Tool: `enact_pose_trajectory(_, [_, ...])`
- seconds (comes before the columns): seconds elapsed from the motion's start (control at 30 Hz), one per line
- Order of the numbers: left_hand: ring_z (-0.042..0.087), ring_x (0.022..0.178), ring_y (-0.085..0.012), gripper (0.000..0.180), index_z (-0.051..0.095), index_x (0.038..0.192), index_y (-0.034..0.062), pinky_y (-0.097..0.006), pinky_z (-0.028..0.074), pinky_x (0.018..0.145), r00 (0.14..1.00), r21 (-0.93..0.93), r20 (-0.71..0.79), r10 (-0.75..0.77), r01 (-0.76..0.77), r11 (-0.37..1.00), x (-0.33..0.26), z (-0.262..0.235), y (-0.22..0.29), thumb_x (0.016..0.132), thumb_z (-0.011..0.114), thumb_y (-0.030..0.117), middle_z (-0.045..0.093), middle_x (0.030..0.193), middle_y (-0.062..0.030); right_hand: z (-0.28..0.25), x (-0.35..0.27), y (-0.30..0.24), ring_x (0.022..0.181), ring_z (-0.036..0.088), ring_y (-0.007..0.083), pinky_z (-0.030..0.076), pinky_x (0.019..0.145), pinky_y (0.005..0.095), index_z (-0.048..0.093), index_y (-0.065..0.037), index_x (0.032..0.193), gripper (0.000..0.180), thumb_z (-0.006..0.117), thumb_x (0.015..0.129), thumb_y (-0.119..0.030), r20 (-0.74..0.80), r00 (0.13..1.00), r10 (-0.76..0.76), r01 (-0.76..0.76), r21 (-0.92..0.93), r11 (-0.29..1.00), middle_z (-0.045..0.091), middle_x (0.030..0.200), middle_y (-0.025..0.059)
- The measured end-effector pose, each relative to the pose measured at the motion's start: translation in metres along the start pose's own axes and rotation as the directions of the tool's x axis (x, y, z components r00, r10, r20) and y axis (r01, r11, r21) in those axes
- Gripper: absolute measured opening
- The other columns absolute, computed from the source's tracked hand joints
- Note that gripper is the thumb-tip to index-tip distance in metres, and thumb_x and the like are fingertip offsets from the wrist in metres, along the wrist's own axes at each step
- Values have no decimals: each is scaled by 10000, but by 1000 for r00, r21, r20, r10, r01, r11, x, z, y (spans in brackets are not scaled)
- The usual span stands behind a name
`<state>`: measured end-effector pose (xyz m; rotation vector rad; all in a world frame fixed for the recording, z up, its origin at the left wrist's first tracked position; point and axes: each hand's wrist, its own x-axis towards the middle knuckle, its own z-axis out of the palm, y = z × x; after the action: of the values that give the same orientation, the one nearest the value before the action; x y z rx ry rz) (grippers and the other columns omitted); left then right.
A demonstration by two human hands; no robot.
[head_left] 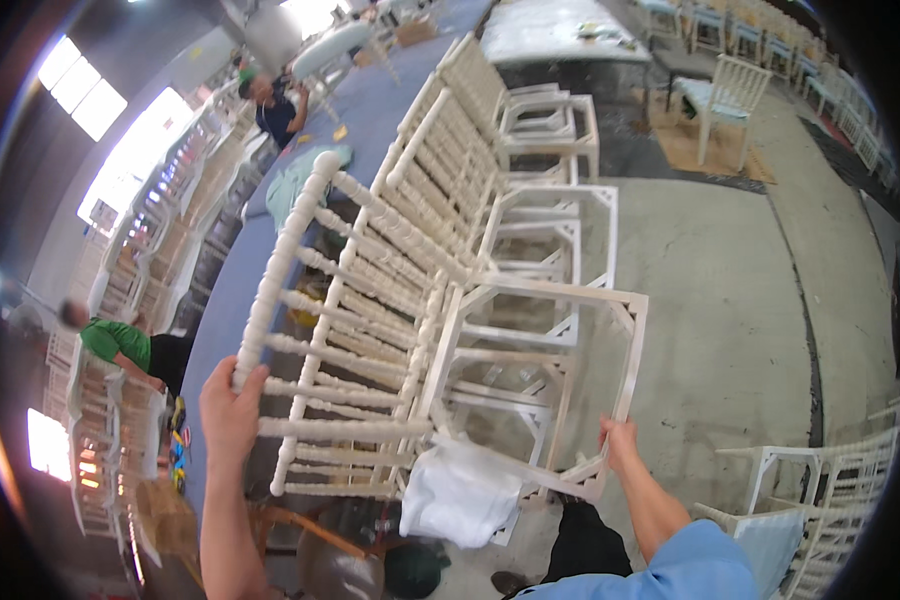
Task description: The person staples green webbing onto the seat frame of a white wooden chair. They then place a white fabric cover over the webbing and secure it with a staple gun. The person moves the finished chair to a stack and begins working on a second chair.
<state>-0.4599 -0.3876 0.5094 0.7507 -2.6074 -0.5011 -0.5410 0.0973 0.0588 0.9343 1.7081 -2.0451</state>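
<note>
A white chair (560, 290) with a turned spindle back and an open seat frame lies across the middle, in front of me. My left hand (232, 410) is closed around the near end of its beaded top rail. My right hand (620, 440) grips the near front corner of the seat frame, fingers wrapped round the wood. A crumpled white cloth (460, 495) hangs at the near side, by the joint of back and seat frame; what holds it there I cannot tell. Just beyond, a row of similar white chairs (545, 225) stands close, their spindle backs overlapping.
A long blue-covered table (232, 310) runs along the left, with a pale green cloth (300, 185) on it. Past it are a person in green (120, 345) and one in dark clothes (278, 115). More chairs stand at lower right (850, 500) and on cardboard (720, 100).
</note>
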Motion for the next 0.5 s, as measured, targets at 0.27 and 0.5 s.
enact_pose_trajectory(0.27, [528,729,-52,238,682,1237,8,-246,413,629,968,-235,-149,203,-234,943,-145,-191,-16,1070,666,177,587,813,32,-65,-206,29,597,604,190,491,529,360,598,-54,1077,221,760,948,-131,-95,976,-198,217,260,941,607,768,52])
enact_pose_trajectory(0.5, [486,676,-22,342,671,1288,12,-216,342,551,824,-414,-367,432,-561,717,-208,-292,-63,1152,559,304,562,831,48,-116,-401,110,634,613,190,516,569,366,593,-70,1084,214,747,960,-149,-343,901,-265,430,627,650,601,786,45])
